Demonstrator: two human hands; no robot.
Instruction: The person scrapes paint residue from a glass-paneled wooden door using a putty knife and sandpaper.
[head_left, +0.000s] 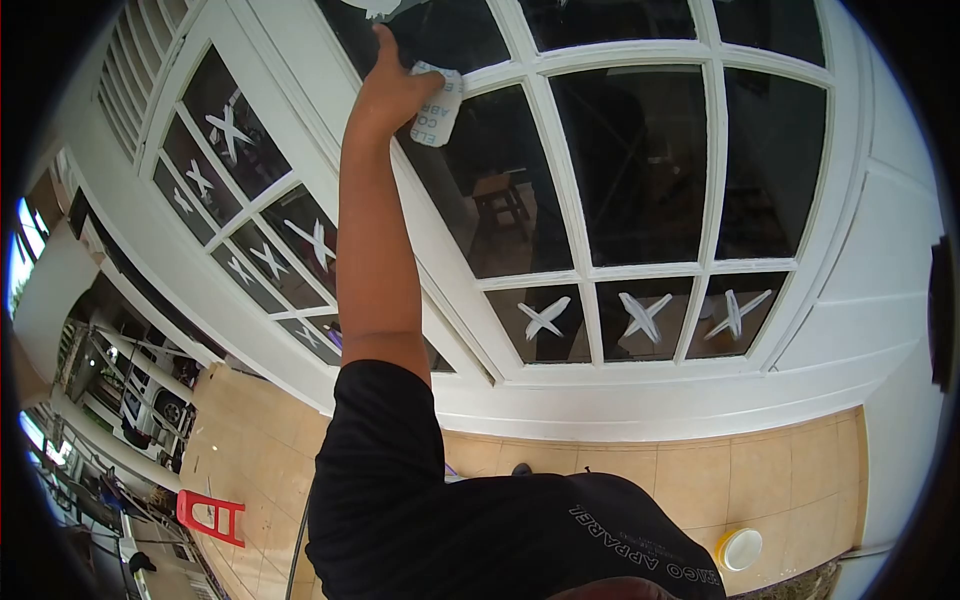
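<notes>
My left hand (393,92) is raised at the end of an outstretched arm, against the white-framed glass door (712,160). Its thumb presses on a folded piece of sandpaper (436,108), whose pale back carries blue printed letters. One finger points upward, its tip close below a white, ragged-edged patch (376,8) at the top of the view. The sandpaper overlaps a white bar and the dark pane beside it. My right hand is out of view.
White tape-like crosses (543,316) mark the lower panes, and more are on the door panel (228,130) at left. A red plastic stool (211,518) lies on the tiled floor (250,440). At lower right stands a yellow-and-white tub (740,549). A vehicle (150,400) is parked far left.
</notes>
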